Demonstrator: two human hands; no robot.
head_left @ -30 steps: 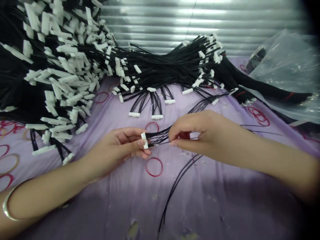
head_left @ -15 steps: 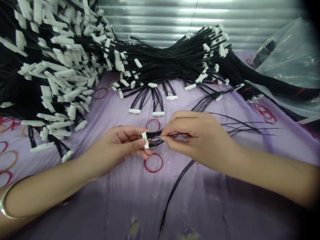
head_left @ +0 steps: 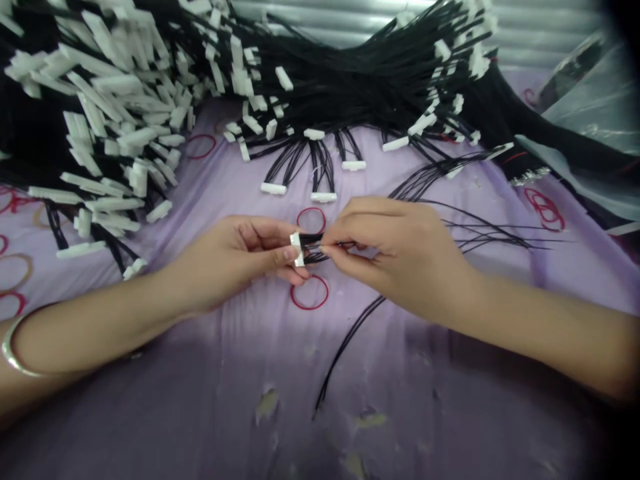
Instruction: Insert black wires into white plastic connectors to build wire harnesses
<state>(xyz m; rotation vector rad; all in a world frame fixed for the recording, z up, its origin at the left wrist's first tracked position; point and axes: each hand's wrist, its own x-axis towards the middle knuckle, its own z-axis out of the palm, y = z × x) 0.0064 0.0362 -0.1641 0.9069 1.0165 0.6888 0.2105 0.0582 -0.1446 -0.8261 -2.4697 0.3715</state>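
Between thumb and fingers, my left hand grips a small white connector with black wires coming out of its right side. My right hand is closed in a pinch on a black wire just right of that connector; its fingertips hide the wire's end. Loose black wires run out behind my right hand to the right, and a few curve down toward me below it. One red rubber band lies just under my left fingertips, and another red band lies just beyond them.
A large heap of wire harnesses with white connectors fills the left. More bundled harnesses lie across the back. Black wire bundles and a clear plastic bag are at right. The purple table cover has torn spots.
The whole view has tilted down, so things sit higher in the picture. My right fingertips are now slightly closer to the connector. Both hands keep their grip.
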